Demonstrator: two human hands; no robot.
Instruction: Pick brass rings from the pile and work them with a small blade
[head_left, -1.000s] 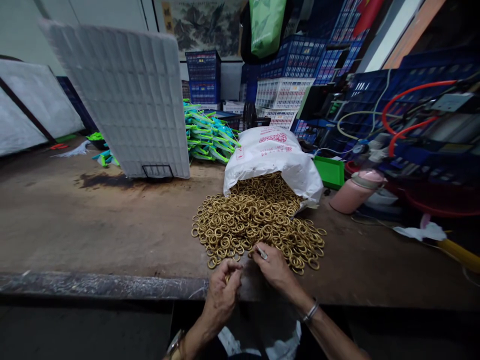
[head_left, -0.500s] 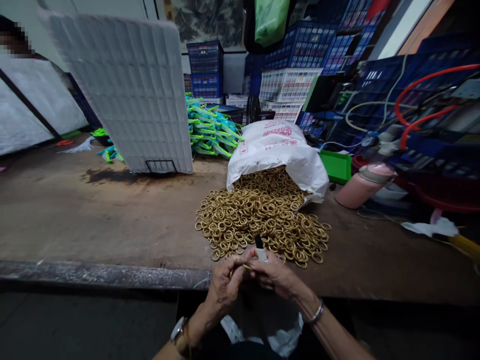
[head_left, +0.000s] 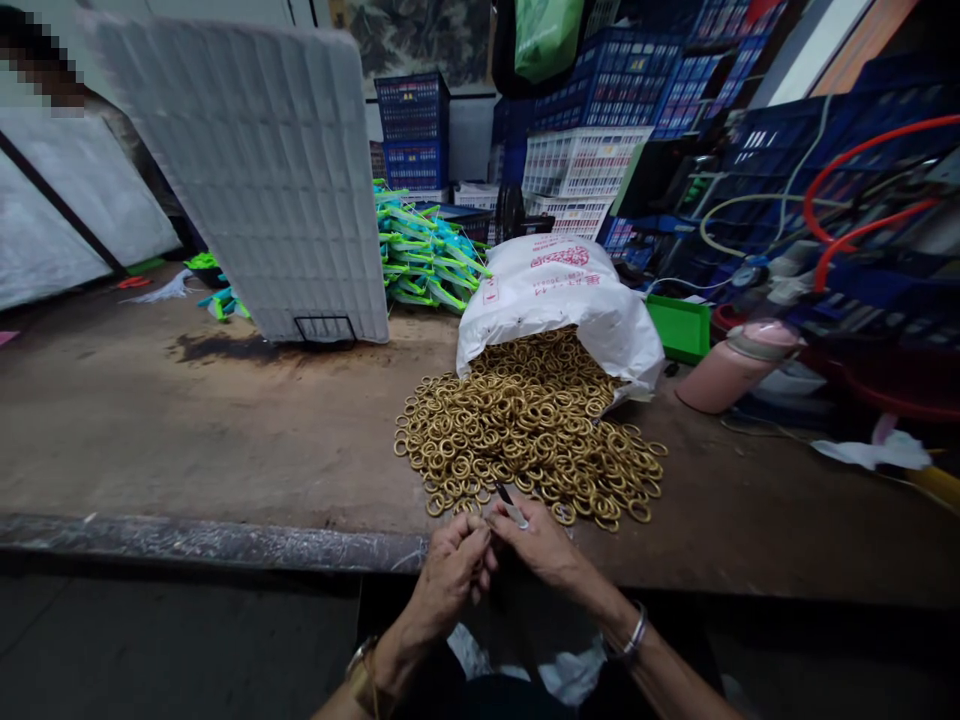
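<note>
At the table's front edge my left hand [head_left: 455, 565] is closed, thumb and fingers pinched; what lies between them is hidden. Its fingertips meet those of my right hand [head_left: 541, 545], which is closed around a small blade-like tool [head_left: 514, 508] with a dark tip and a pale lower part. Just beyond both hands spreads a pile of gold-coloured rings [head_left: 517, 430]. It spills from the mouth of a white sack [head_left: 540, 285] with red print that lies on the table.
A tall white ribbed panel [head_left: 255, 180] stands on the table [head_left: 187, 430] at left. Behind it are green and blue plastic pieces [head_left: 427, 255]. On the right are a green tray [head_left: 679, 328], a pink bottle [head_left: 739, 367] and hoses. Stacked crates [head_left: 589, 160] fill the back. Another person is partly visible far left.
The tool in my right hand has tilted leftward. The gold ring seen between my fingers before no longer shows clearly. My left fingers have curled in, and the view has shifted slightly.
</note>
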